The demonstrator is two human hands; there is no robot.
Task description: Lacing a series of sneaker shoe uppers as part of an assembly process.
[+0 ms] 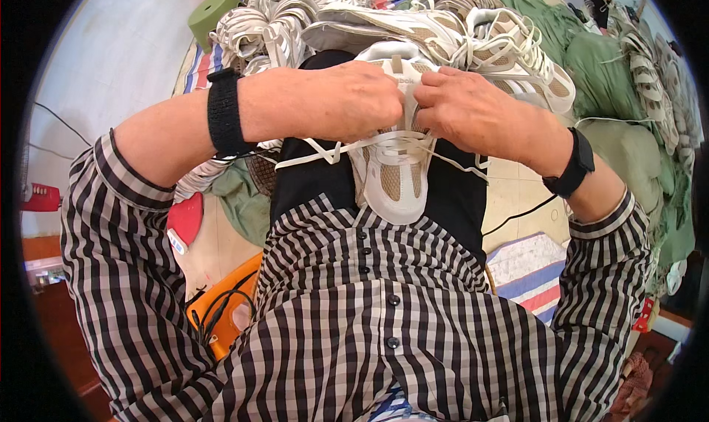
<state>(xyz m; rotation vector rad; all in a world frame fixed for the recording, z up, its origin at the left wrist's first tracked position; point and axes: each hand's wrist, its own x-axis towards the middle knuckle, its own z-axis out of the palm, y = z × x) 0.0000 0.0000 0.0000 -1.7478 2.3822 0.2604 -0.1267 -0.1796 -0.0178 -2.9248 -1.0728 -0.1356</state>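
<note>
A white and beige sneaker [395, 193] rests on my lap, its toe pointing toward me. Flat cream shoelaces [399, 147] cross over its lower eyelets, and loose lengths trail out to both sides. Closed, with its knuckles up, my left hand [362, 101] lies at the left edge of the tongue [402, 90]. Opposite it, my right hand [473, 112] has its fingers bent and pinched at the right row of eyelets. The fingertips of both hands are mostly hidden, so what they pinch cannot be made out.
Beyond my knees lie more sneakers [413, 27] and a laced one [517, 53]. Bundles of shoe parts [255, 27] pile up behind, near a green stool [210, 16]. Green cloth [605, 75] spreads at the right. An orange seat or container [229, 304] with black cables sits at my left.
</note>
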